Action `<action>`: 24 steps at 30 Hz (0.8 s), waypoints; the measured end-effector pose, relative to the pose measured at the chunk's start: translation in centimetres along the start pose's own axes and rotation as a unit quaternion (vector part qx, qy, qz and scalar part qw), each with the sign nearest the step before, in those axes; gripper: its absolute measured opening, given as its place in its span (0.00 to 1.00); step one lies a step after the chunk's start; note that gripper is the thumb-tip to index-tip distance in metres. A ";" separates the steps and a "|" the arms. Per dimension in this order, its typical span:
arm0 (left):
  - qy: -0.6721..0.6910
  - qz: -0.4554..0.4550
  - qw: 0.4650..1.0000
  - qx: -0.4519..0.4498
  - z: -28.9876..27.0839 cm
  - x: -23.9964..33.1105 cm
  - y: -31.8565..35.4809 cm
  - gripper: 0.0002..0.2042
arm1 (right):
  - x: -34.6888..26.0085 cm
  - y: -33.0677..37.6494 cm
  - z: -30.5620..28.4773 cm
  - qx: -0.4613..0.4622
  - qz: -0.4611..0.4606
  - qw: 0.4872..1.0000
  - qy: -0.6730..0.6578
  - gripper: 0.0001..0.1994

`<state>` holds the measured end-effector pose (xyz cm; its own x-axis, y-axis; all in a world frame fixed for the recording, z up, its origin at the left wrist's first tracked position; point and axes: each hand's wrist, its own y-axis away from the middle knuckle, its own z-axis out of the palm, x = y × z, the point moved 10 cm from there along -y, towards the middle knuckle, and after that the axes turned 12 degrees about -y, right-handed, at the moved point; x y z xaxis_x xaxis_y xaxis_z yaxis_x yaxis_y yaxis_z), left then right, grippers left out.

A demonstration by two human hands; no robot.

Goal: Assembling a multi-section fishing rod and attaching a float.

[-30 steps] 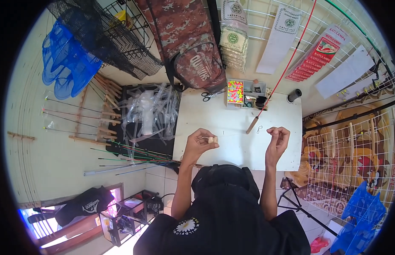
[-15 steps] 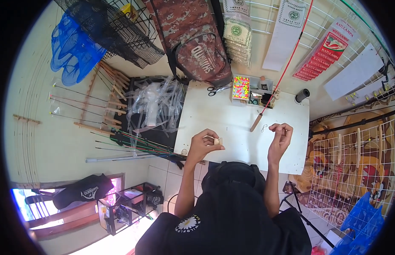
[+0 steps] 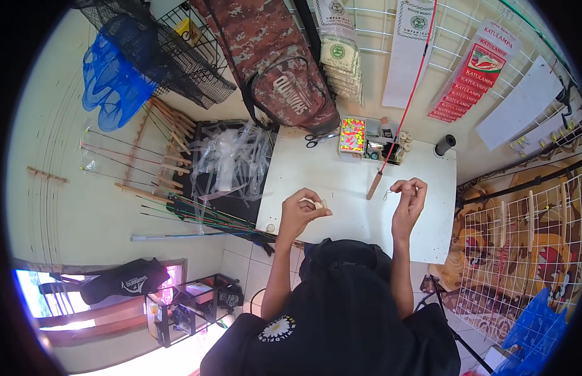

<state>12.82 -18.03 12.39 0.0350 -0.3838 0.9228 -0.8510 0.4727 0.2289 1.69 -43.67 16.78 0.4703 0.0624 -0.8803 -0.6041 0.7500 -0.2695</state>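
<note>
Both forearms rise from the near edge of the white surface (image 3: 341,188), elbows bent, hands raised over its middle and well apart. The left hand (image 3: 300,210) is curled, its grip closed on a small pale piece (image 3: 318,204) pinched between thumb and fingertips; what the piece is cannot be told. The right hand (image 3: 409,200) stands upright with the wrist bent, fingers folded toward the thumb, its grip closed on a thin line (image 3: 387,195) with a small loop hanging to its left; the line is too fine to follow further.

Between the hands, slightly farther, the wooden handle of a rod (image 3: 374,186) rests on the surface, its red shaft slanting up toward the far wall. At the far edge sit scissors (image 3: 319,139), a box of bright beads (image 3: 352,135) and a black spool (image 3: 445,145) near the far right corner. Clear bags (image 3: 231,156) lie just off the left edge. A camouflage bag (image 3: 285,81) hangs beyond.
</note>
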 end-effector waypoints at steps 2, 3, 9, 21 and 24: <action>0.077 0.007 0.997 0.026 -0.3 -0.4 0.0 0.14 | 0.9 0.4 0.4 -0.020 0.029 0.999 -0.029 0.06; 0.076 0.007 0.997 0.027 -0.2 -0.3 0.0 0.14 | 1.0 0.5 0.4 -0.020 0.030 0.999 -0.031 0.06; 0.326 -0.005 0.945 0.035 -0.2 -1.4 1.0 0.10 | 3.1 0.3 -0.6 -0.017 0.082 0.996 0.011 0.07; 0.211 0.015 0.977 0.003 1.0 2.2 2.1 0.20 | -1.8 2.7 6.6 -0.215 -0.036 0.974 0.063 0.12; 0.150 0.037 0.988 -0.014 1.4 3.7 2.5 0.21 | -3.5 3.7 9.6 -0.282 -0.058 0.958 -0.008 0.13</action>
<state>10.09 -19.45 15.96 0.1301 -0.0972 0.9867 -0.8419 0.5148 0.1617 3.96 -34.75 22.63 0.5630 0.0135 -0.8264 -0.7959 0.2785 -0.5376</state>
